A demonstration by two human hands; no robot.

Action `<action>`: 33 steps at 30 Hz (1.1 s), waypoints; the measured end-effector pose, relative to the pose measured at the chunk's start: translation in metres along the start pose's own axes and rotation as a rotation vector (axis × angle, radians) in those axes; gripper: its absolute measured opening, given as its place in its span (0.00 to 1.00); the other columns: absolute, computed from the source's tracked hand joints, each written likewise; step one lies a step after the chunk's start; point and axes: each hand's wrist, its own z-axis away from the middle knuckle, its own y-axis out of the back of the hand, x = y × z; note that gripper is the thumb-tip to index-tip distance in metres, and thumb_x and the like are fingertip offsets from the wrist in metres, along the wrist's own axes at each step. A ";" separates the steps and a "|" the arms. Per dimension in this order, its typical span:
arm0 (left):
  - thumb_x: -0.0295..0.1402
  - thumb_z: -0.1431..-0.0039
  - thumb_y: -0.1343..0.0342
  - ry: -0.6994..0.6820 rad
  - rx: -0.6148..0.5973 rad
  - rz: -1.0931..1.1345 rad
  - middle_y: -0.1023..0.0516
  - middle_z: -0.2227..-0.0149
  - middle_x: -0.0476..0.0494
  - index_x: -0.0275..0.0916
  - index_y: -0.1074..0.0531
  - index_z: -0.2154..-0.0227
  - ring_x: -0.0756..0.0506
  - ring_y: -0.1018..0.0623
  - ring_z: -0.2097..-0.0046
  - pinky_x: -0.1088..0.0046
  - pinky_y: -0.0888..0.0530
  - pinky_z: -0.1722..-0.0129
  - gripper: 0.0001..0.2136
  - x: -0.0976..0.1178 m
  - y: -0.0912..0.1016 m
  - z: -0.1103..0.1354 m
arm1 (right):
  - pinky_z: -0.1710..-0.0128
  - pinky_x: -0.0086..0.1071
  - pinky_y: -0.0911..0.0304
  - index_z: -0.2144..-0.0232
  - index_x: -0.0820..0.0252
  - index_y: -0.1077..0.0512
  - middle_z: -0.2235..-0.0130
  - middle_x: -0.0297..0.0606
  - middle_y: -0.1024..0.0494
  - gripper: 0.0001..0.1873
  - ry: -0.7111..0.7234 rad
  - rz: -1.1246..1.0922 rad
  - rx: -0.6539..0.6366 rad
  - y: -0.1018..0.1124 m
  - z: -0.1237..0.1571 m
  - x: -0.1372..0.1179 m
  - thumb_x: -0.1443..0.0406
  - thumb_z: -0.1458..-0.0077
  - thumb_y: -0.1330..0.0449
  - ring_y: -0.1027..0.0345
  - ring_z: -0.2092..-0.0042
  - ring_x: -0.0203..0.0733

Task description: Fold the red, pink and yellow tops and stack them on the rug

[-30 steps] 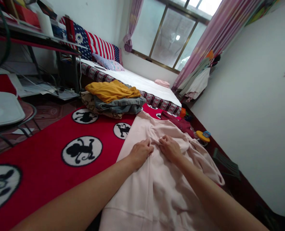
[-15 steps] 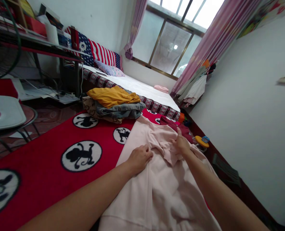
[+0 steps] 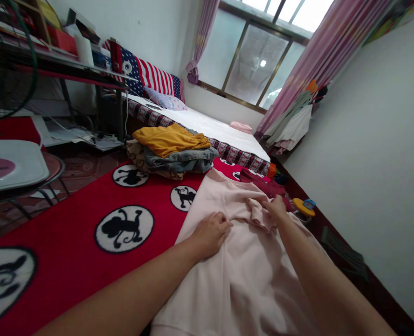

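A pale pink garment [image 3: 249,275] lies spread on the red rug [image 3: 70,228] in front of me. My left hand [image 3: 210,232] presses on the garment near its left edge, fingers curled down against the cloth. My right hand [image 3: 276,208] pinches a bunched fold of the pink fabric further up, to the right. Both forearms reach in from the bottom of the view.
A stack of folded clothes [image 3: 174,149], yellow on top of denim, sits beyond the garment. A dark red garment [image 3: 263,183] lies by the bed [image 3: 207,128]. A stool [image 3: 14,168] stands left, a yellow toy [image 3: 303,206] near the right wall.
My right hand has gathered a fold of the pink cloth and carried it to the right, away from my left hand. The left hand stays pressed in place.
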 end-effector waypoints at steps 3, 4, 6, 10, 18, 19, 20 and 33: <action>0.32 0.37 0.51 -0.021 0.014 0.047 0.29 0.54 0.42 0.43 0.27 0.53 0.44 0.29 0.52 0.66 0.30 0.50 0.13 -0.003 0.000 0.000 | 0.48 0.42 0.37 0.41 0.69 0.40 0.45 0.56 0.30 0.32 0.285 -0.091 0.073 -0.013 0.035 -0.016 0.65 0.48 0.44 0.35 0.44 0.53; 0.31 0.37 0.51 -0.024 0.026 0.073 0.29 0.54 0.42 0.42 0.27 0.52 0.44 0.29 0.52 0.66 0.31 0.49 0.13 -0.004 -0.001 -0.001 | 0.44 0.44 0.40 0.42 0.67 0.38 0.43 0.54 0.31 0.30 0.418 -0.116 0.079 -0.016 0.050 -0.021 0.65 0.48 0.45 0.37 0.42 0.52; 0.30 0.37 0.51 -0.008 0.056 0.160 0.27 0.55 0.42 0.41 0.26 0.51 0.45 0.27 0.52 0.68 0.30 0.49 0.14 -0.009 -0.001 -0.003 | 0.42 0.47 0.43 0.48 0.64 0.32 0.43 0.51 0.31 0.24 0.635 -0.140 0.019 -0.019 0.083 -0.029 0.67 0.49 0.44 0.38 0.41 0.53; 0.23 0.39 0.50 0.088 0.127 0.371 0.22 0.58 0.41 0.36 0.23 0.56 0.47 0.24 0.56 0.71 0.28 0.52 0.13 -0.019 -0.005 -0.009 | 0.43 0.47 0.41 0.55 0.61 0.27 0.44 0.49 0.30 0.19 0.773 -0.221 -0.173 -0.009 0.140 -0.027 0.71 0.51 0.44 0.36 0.43 0.51; 0.18 0.44 0.49 0.106 0.145 0.475 0.19 0.61 0.41 0.33 0.21 0.64 0.47 0.22 0.58 0.72 0.27 0.53 0.13 -0.022 -0.003 -0.010 | 0.51 0.37 0.32 0.53 0.53 0.27 0.50 0.43 0.27 0.21 0.980 -0.389 -0.411 0.045 0.217 -0.011 0.75 0.47 0.45 0.30 0.50 0.42; 0.18 0.44 0.49 0.112 0.144 0.471 0.19 0.62 0.42 0.34 0.21 0.64 0.47 0.22 0.59 0.72 0.27 0.53 0.13 -0.022 -0.003 -0.010 | 0.51 0.37 0.32 0.51 0.52 0.28 0.48 0.43 0.28 0.23 1.033 -0.375 -0.433 0.050 0.226 -0.010 0.75 0.46 0.45 0.31 0.49 0.42; 0.19 0.44 0.49 0.120 0.144 0.466 0.19 0.62 0.42 0.34 0.21 0.64 0.48 0.22 0.59 0.72 0.27 0.53 0.13 -0.022 -0.002 -0.010 | 0.50 0.38 0.33 0.49 0.50 0.29 0.47 0.43 0.29 0.24 1.084 -0.350 -0.443 0.054 0.235 -0.010 0.75 0.46 0.45 0.32 0.48 0.42; 0.23 0.45 0.47 0.041 -0.099 0.395 0.20 0.57 0.42 0.35 0.23 0.57 0.46 0.22 0.58 0.72 0.27 0.54 0.14 -0.015 0.027 -0.011 | 0.35 0.49 0.54 0.45 0.47 0.31 0.40 0.36 0.31 0.21 1.181 -0.264 -0.639 0.082 0.257 -0.003 0.69 0.37 0.52 0.44 0.36 0.42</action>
